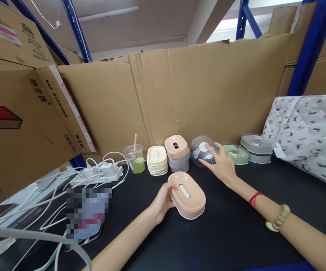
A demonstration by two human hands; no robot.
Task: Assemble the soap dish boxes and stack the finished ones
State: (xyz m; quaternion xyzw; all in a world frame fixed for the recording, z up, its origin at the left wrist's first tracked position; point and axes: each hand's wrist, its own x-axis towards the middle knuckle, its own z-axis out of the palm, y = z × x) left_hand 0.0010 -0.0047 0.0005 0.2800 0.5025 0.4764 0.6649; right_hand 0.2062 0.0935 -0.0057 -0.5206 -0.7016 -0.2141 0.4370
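Note:
My left hand (161, 203) grips the left edge of a pink oval box (192, 195) with a cream slot in its top, thumb on top and fingers underneath. Farther back, my right hand (222, 165) has its thumb and fingers on a clear domed plastic lid (198, 145), which is tilted and carries round white stickers. Just left of the lid, a pink slotted cover (176, 146) tops a stack of grey pieces (179, 162). Beside that stands a stack of cream covers (157, 160). A green box with a clear lid (238, 154) is right of my right hand.
Grey lidded boxes (257, 148) are stacked near a patterned quilted cloth (310, 139). On the left are a plastic cup with green drink (137, 163), a power strip (109, 173), loose white cables and a blurred-out phone (89, 218). A cardboard wall (214, 90) closes off the back.

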